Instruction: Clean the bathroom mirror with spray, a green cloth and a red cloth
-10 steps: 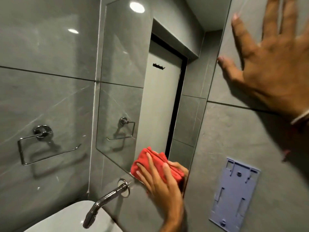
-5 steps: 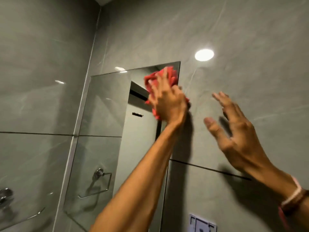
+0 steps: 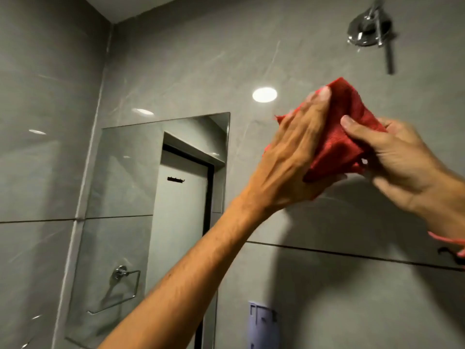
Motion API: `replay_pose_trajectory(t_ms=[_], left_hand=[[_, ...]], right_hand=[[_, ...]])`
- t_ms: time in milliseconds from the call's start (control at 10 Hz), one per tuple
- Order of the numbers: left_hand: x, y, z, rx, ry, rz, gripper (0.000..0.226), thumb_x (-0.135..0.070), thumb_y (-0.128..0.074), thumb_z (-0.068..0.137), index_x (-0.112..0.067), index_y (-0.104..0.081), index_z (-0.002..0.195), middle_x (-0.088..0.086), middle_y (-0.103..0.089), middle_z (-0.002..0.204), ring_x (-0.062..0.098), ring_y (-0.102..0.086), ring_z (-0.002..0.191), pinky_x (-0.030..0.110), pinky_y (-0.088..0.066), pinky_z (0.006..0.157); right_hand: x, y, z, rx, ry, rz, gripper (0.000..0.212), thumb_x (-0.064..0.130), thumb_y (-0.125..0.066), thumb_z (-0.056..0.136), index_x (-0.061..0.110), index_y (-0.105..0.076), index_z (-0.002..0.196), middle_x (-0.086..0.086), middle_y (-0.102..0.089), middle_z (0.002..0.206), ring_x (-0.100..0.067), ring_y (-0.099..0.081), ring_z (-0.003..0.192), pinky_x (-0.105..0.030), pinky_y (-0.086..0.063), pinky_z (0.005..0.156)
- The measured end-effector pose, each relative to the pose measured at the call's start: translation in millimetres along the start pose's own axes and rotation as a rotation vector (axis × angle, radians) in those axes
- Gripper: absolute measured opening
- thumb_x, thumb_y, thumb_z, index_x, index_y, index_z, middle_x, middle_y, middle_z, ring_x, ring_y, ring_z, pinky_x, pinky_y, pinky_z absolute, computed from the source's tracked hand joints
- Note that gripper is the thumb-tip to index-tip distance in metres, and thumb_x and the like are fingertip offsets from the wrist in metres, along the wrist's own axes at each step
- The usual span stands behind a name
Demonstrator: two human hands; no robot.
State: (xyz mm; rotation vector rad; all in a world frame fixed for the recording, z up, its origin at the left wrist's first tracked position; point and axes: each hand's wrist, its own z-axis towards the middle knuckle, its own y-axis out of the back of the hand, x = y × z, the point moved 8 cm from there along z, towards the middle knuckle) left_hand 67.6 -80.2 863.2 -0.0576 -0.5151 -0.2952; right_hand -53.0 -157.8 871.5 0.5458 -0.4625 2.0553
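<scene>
**Both hands on the red cloth, off to the right of the mirror**

The grey tiled wall (image 3: pixel 327 285) fills the view, meeting a second tiled wall at a corner on the left, with a dark grout line running across it below the hands. A round spot of light reflects off the tiles above the mirror's top right corner.

The mirror (image 3: pixel 125 172) is fixed to the wall near that left corner; its top edge and right edge are in view, and its lower right part is hidden by the left forearm. In its glass show a pale door with a dark frame and a chrome towel ring (image 3: pixel 124 275) low down.

The left hand (image 3: pixel 289 167) reaches up past the mirror's right edge, its fingers curled over the near side of the red cloth (image 3: pixel 344 137) and gripping it. The right hand (image 3: pixel 402 159) closes on the cloth's opposite side, thumb pressed on top. The cloth is bunched between them, held in front of the wall tiles, clear of the glass.

A chrome shower fitting (image 3: pixel 370 28) sits on the wall near its top right. A pale blue wall bracket (image 3: pixel 261 323) is mounted at the bottom edge, just right of the mirror.
</scene>
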Motion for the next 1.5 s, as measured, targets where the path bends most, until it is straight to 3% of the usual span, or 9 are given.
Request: replay_pose_trajectory(t_ms=[200,300,500,700,800,1000,1100,1400,1500], left_hand=[[-14,-4,-43,-0.028,0.749,-0.629,0.127,-0.094,-0.054,0.057,-0.027,-0.020,0.159,-0.003,-0.049,0.153,0.015,-0.053,0.137,0.040,-0.051,0.108],[-34,-37,-78,0.014,1.131,-1.160,0.076,-0.063,-0.074,0.073,-0.022,-0.057,0.135,0.006,-0.076,0.119,0.014,-0.075,0.096,0.028,-0.061,0.062],[-113,-70,-183,0.033,1.380,-1.300,0.030,-0.012,-0.082,0.081,-0.011,-0.075,0.109,0.004,-0.083,0.098,0.014,-0.078,0.086,0.026,-0.061,0.062],[-210,-98,-333,0.112,1.801,-1.163,0.051,0.000,-0.081,0.076,0.001,-0.059,0.122,0.023,-0.076,0.114,0.032,-0.074,0.103,0.041,-0.062,0.088],[-273,-107,-417,0.186,1.974,-1.074,0.047,0.008,-0.081,0.074,0.001,-0.054,0.112,0.015,-0.075,0.100,0.008,-0.075,0.079,0.023,-0.064,0.074],[-399,-102,-576,0.613,2.122,-0.757,0.037,0.011,-0.080,0.074,-0.016,-0.063,0.093,-0.003,-0.072,0.083,-0.005,-0.068,0.067,0.021,-0.057,0.069],[-452,-104,-636,0.821,2.173,-0.682,0.038,0.013,-0.070,0.080,-0.006,-0.069,0.113,0.015,-0.077,0.106,0.025,-0.074,0.099,0.049,-0.057,0.098],[-524,-120,-702,1.217,2.088,-0.895,0.067,0.022,-0.046,0.086,-0.007,-0.047,0.147,0.004,-0.058,0.141,0.020,-0.057,0.131,-0.002,-0.041,0.093],[-504,-124,-681,1.182,1.930,-0.880,0.061,0.007,-0.053,0.094,-0.015,-0.045,0.150,0.003,-0.059,0.145,0.015,-0.057,0.133,0.023,-0.043,0.115]], right_hand=[[-7,51,-59,-0.227,0.042,0.145,0.012,0.020,-0.066,0.101,0.017,-0.077,0.099,0.007,-0.085,0.090,-0.008,-0.080,0.088,-0.028,-0.067,0.072],[-19,61,-92,-0.329,0.032,0.182,0.013,0.018,-0.063,0.103,0.016,-0.076,0.102,0.005,-0.084,0.093,-0.011,-0.080,0.091,-0.030,-0.067,0.073],[-73,114,-199,-0.404,-0.126,-0.052,0.010,0.017,-0.069,0.098,0.015,-0.078,0.095,0.000,-0.080,0.093,-0.015,-0.074,0.091,-0.039,-0.063,0.087],[-144,181,-323,-0.346,-0.414,-0.390,0.022,0.001,-0.079,0.087,0.022,-0.074,0.088,0.013,-0.080,0.075,0.001,-0.070,0.072,-0.016,-0.060,0.075],[-207,217,-406,-0.387,-0.675,-0.440,0.025,-0.008,-0.077,0.085,0.014,-0.069,0.093,0.015,-0.076,0.063,0.006,-0.064,0.057,-0.010,-0.056,0.063],[-319,266,-601,-0.389,-1.237,-0.558,0.025,-0.008,-0.074,0.089,0.011,-0.071,0.073,0.010,-0.071,0.062,0.003,-0.063,0.056,-0.011,-0.051,0.055],[-366,272,-686,-0.420,-1.466,-0.556,0.007,-0.010,-0.070,0.091,-0.008,-0.073,0.086,-0.012,-0.067,0.083,-0.022,-0.058,0.082,-0.035,-0.049,0.077],[-418,254,-761,-0.114,-1.654,-0.623,0.056,-0.012,-0.052,0.090,0.004,-0.063,0.142,-0.022,-0.073,0.132,-0.036,-0.068,0.125,-0.033,-0.052,0.109],[-413,254,-739,0.034,-1.519,-0.765,0.058,0.004,-0.060,0.096,0.015,-0.054,0.152,-0.016,-0.069,0.140,-0.031,-0.068,0.127,-0.033,-0.054,0.108]])
